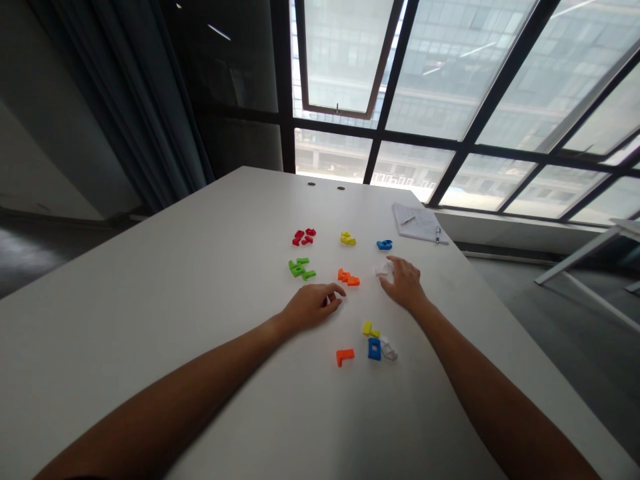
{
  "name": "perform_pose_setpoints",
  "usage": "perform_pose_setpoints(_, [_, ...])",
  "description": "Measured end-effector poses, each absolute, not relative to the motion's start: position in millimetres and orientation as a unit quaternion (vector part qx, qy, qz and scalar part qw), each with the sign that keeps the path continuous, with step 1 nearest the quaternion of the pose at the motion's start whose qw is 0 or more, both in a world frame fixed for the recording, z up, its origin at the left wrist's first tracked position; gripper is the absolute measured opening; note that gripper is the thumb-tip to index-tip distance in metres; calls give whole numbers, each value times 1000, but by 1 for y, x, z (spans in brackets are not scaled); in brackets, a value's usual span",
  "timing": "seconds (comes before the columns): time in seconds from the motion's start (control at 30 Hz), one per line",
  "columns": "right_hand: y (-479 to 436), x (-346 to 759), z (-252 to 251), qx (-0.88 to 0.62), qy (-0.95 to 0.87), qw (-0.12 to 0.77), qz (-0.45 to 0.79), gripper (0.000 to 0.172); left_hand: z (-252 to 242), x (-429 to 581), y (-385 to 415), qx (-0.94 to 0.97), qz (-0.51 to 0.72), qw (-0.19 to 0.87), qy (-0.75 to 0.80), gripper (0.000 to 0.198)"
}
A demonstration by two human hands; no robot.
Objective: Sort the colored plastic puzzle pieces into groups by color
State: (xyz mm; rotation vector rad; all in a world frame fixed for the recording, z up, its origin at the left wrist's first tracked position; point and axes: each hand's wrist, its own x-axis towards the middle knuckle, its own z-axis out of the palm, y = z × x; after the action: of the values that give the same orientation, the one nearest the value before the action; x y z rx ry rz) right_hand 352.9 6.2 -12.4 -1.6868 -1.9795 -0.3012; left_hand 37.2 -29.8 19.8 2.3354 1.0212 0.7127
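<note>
On the white table (150, 280), an orange L-shaped plastic piece (345, 357) lies nearest, just left of a blue block (374, 349). The left hand (311, 308) curls loosely; whether it pinches anything is hidden. The right hand (404, 283) spreads, fingertips touching a white plastic block (384, 269). Green (299, 269) and red pieces (303, 236) lie farther left, toward the table's far edge.

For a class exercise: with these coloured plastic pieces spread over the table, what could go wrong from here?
The right hand is at the white piece, so a careless move might push it into the blue piece just above. The left hand curls close to the orange pieces and could nudge them out of their cluster. The white piece is also pale against the white table, so it may be easy to overlook.
</note>
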Motion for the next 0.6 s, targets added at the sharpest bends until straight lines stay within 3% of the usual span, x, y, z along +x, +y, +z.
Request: perform_pose_setpoints(0.6, [14,361,-20,-591,-747,305,-12,50,22,36,-31,867,246,246,358,23])
